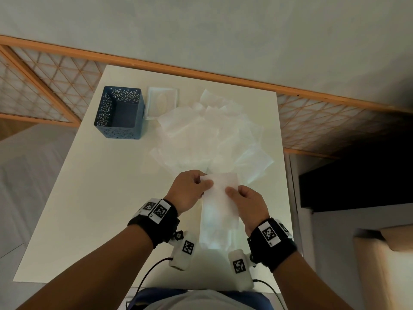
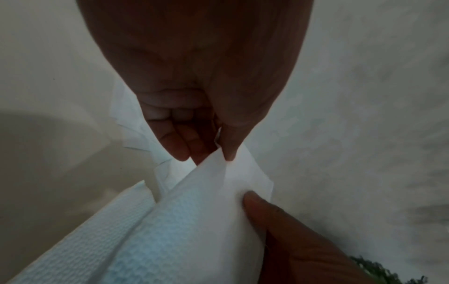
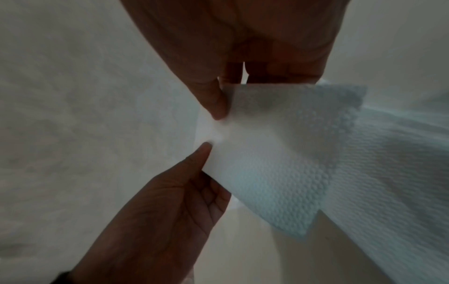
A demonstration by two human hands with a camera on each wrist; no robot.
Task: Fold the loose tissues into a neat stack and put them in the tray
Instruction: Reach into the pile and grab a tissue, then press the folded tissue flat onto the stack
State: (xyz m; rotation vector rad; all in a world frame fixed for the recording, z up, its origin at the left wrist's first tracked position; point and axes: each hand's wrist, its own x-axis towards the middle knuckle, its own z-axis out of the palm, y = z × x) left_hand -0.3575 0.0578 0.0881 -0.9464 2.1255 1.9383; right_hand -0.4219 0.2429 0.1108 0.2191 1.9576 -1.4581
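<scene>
One blue basket (image 1: 118,113), one clear tray (image 1: 162,101), two hands (tissues uncountable).

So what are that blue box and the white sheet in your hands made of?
The blue box looks like thin painted metal, judging by its punched flower holes, though it could be plastic. The sheet looks like soft embossed paper tissue: the wrist views show a dimpled, matte surface.

Left hand (image 1: 187,190) and right hand (image 1: 248,204) raised, fingers (image 2: 179,142) pinching.

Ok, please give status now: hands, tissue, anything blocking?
Both hands pinch one tissue: left hand, right hand. Loose tissues unfolded behind. Blue tray far left; nothing blocking.
</scene>
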